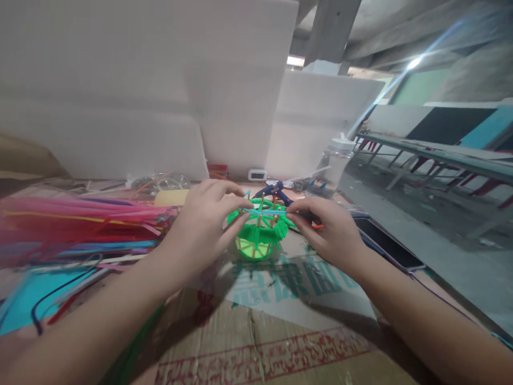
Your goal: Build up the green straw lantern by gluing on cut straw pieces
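Note:
Between my hands stands a small round craft frame (pixel 258 235) of thin brown sticks wound with bright green pipe cleaners. A light blue pipe cleaner (pixel 274 212) stretches across its upper part. My left hand (pixel 214 214) is closed, pinching the blue strand's left end between thumb and forefinger at the frame's left side. On the right, my right hand (pixel 326 224) pinches the other end of the strand. The lower fingers of both hands are partly hidden. Just behind the frame lies a dark blue glue gun (pixel 276 190).
Bundles of coloured pipe cleaners (pixel 92 219) lie at left. A small white digital clock (pixel 257 175) stands behind, near a clear bottle (pixel 331 163). A phone (pixel 388 243) lies at right by the table edge. White panels (pixel 140 80) rise at the back.

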`<state>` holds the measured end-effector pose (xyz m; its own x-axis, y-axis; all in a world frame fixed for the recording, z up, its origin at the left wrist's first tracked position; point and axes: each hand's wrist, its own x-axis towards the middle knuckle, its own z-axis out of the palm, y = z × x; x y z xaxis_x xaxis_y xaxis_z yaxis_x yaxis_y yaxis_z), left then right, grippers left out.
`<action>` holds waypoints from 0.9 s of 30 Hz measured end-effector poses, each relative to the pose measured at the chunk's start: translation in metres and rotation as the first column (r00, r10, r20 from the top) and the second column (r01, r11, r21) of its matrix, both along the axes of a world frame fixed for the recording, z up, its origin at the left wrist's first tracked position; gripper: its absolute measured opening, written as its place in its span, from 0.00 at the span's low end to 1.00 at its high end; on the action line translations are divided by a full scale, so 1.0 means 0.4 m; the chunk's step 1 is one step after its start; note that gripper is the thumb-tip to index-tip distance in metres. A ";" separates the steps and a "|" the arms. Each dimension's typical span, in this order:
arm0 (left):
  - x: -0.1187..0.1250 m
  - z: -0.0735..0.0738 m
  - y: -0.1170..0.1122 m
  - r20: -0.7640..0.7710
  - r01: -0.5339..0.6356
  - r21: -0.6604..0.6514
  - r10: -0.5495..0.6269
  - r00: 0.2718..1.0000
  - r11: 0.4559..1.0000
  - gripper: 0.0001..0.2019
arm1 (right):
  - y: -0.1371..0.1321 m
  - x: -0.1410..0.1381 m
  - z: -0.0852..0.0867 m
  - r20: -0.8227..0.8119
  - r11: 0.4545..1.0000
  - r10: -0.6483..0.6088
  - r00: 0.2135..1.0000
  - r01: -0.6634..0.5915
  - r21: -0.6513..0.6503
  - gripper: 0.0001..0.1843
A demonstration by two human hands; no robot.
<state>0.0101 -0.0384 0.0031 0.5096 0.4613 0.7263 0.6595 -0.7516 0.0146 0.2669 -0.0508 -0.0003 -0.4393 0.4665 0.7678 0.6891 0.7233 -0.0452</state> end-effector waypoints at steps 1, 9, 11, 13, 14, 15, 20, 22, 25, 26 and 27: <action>0.002 -0.003 0.003 0.001 0.000 0.001 0.000 1.000 1.000 0.08 | 0.003 0.001 -0.003 0.003 1.000 0.007 1.000 -0.007 0.002 0.05; 0.012 -0.016 0.003 0.010 0.017 -0.012 -0.017 1.000 1.000 0.09 | 0.013 -0.010 -0.015 0.007 0.996 0.082 0.997 -0.082 0.018 0.05; 0.015 -0.016 0.000 0.001 0.018 -0.020 -0.018 1.000 1.000 0.09 | 0.017 -0.012 -0.017 0.034 0.996 0.084 0.996 -0.085 0.023 0.06; 0.017 -0.016 -0.003 -0.004 0.021 -0.029 -0.021 1.000 0.999 0.10 | 0.021 -0.010 -0.020 0.064 0.995 0.090 0.994 -0.092 0.026 0.08; 0.018 -0.017 -0.005 -0.005 0.023 -0.034 -0.023 1.000 0.999 0.11 | 0.024 -0.009 -0.022 0.071 0.995 0.097 0.993 -0.099 0.027 0.08; 0.019 -0.017 -0.006 -0.004 0.024 -0.036 -0.025 1.000 0.999 0.11 | 0.026 -0.007 -0.023 0.073 0.994 0.106 0.992 -0.108 0.024 0.09; 0.024 -0.015 -0.011 -0.003 0.027 -0.024 -0.027 1.000 0.999 0.10 | 0.029 -0.008 -0.029 0.044 0.991 0.133 0.990 -0.133 0.003 0.09; 0.025 -0.015 -0.014 -0.006 0.031 -0.024 -0.031 1.000 0.999 0.10 | 0.028 -0.010 -0.030 0.035 0.991 0.136 0.990 -0.136 -0.003 0.09; 0.025 -0.015 -0.016 -0.011 0.026 -0.033 -0.027 1.000 0.999 0.11 | 0.028 -0.009 -0.031 0.017 0.988 0.152 0.988 -0.152 0.013 0.09; 0.025 -0.015 -0.017 -0.012 0.020 -0.033 -0.021 1.000 0.999 0.11 | 0.028 -0.008 -0.032 0.011 0.987 0.159 0.987 -0.160 0.025 0.08; 0.024 -0.015 -0.017 -0.012 0.014 -0.031 -0.014 1.000 0.999 0.11 | 0.029 -0.007 -0.032 0.007 0.986 0.165 0.986 -0.165 0.035 0.08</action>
